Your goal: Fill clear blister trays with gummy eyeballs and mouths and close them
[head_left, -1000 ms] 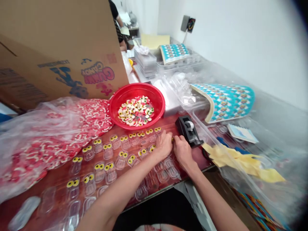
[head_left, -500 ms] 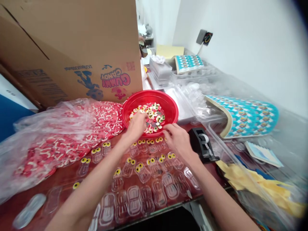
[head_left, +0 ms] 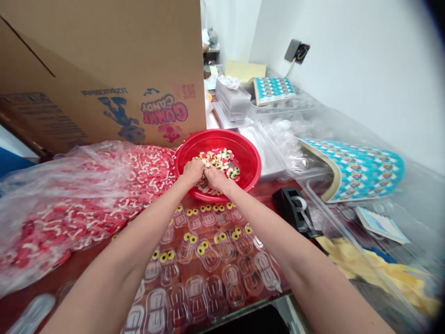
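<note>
A round red plastic bowl [head_left: 243, 148] holds loose gummy candies [head_left: 222, 157], some shaped like eyeballs, others red and white. Inside its near left part, my left hand [head_left: 193, 170] is closed, fingers pointing down among the candies. Right beside it, my right hand [head_left: 214, 179] is closed too, its fingertips meeting the left hand's. Whatever the fingers pinch is hidden. In front of the bowl, clear plastic blister trays [head_left: 196, 297] lie in rows on the dark red table. Several trays in the farther rows carry a pair of yellow eye-shaped pieces [head_left: 190, 238].
A big clear bag of red and white gummies [head_left: 104, 185] lies left, before a tall cardboard box [head_left: 104, 55]. At right stand a black tape dispenser [head_left: 295, 211] and a clear plastic bin [head_left: 323, 204] with blue printed sheets [head_left: 365, 169].
My right hand has moved left from the bowl's near right rim into the bowl, beside my left hand. My left hand has shifted slightly left. The view has shifted a little.
</note>
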Demonstrator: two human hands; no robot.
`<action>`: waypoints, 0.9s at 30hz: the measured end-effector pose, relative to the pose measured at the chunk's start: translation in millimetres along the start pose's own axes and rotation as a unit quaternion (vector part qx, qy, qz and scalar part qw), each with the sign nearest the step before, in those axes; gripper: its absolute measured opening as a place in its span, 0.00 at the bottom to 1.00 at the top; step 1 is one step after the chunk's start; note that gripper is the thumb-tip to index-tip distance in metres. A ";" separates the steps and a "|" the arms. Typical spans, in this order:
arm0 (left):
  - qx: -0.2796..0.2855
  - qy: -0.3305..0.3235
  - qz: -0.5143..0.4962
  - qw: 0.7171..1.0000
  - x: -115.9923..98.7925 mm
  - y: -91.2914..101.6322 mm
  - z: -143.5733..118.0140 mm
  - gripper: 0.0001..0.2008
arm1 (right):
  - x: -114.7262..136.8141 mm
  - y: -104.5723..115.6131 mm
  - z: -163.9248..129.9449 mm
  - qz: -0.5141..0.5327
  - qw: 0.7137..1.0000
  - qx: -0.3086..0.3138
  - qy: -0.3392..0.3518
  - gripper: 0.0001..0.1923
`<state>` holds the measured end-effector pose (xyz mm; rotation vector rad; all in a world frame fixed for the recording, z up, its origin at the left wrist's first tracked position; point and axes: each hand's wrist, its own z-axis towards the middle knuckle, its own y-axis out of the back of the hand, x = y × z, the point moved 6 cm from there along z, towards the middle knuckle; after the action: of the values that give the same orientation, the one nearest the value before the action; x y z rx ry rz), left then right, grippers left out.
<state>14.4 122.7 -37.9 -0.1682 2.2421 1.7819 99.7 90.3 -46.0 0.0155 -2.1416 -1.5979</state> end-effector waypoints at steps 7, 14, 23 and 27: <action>-0.063 0.021 -0.138 0.988 0.7 25.7 -21.3 0.09 | -21.1 25.3 -15.2 0.161 0.980 -0.080 -0.082 0.10; -0.035 0.013 -0.427 0.903 -18.0 40.5 -64.9 0.07 | -37.7 44.8 -52.0 0.524 0.822 -0.090 -0.204 0.08; 0.133 -0.014 -0.592 0.794 -59.7 -6.4 -188.8 0.07 | -24.5 43.1 -192.3 0.589 0.805 -0.069 -0.032 0.09; 0.234 -0.019 -0.589 0.773 -78.4 -53.7 -240.2 0.14 | -75.4 -3.5 -284.3 0.500 0.847 -0.141 -0.117 0.13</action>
<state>69.8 -128.8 -16.7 -1.1080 1.7095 0.5228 271.0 -146.9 -14.8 -1.2303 -1.5401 -1.2327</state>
